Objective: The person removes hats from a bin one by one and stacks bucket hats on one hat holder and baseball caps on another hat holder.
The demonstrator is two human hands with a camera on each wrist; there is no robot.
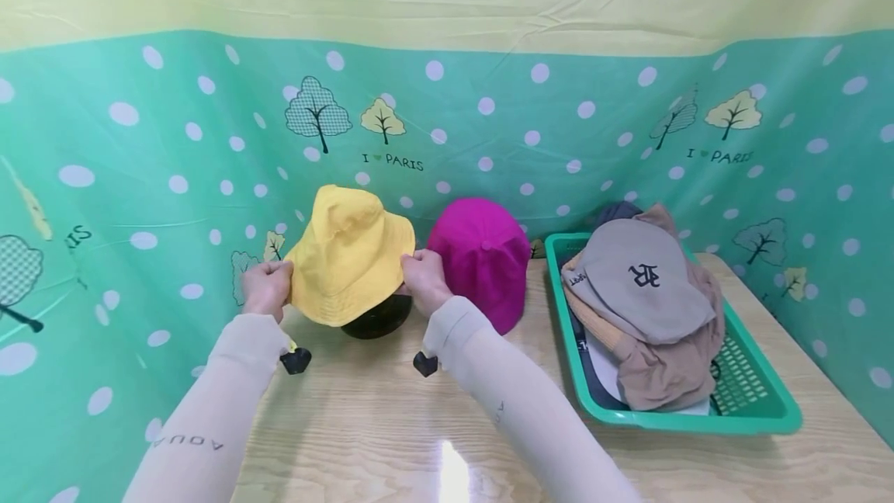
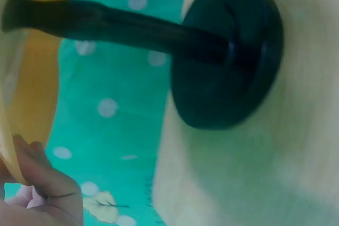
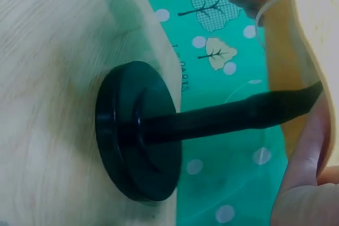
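A yellow bucket hat (image 1: 349,254) sits over a black stand, whose round base (image 1: 380,317) shows below the brim. My left hand (image 1: 268,286) pinches the brim at its left side, while my right hand (image 1: 424,279) pinches it at the right. From below, in the left wrist view, the stand's dark post (image 2: 143,30) rises toward the hat, and the left fingers (image 2: 45,178) hold the brim edge. In the right wrist view the post (image 3: 212,123) runs up under the hat (image 3: 323,35), with the right thumb (image 3: 307,152) beneath the brim.
Just right of the yellow hat stands a magenta cap (image 1: 482,262). Farther right, a green plastic basket (image 1: 761,410) holds several hats, with a grey cap (image 1: 639,278) on top. A polka-dot cloth (image 1: 489,130) hangs behind the wooden table (image 1: 363,425).
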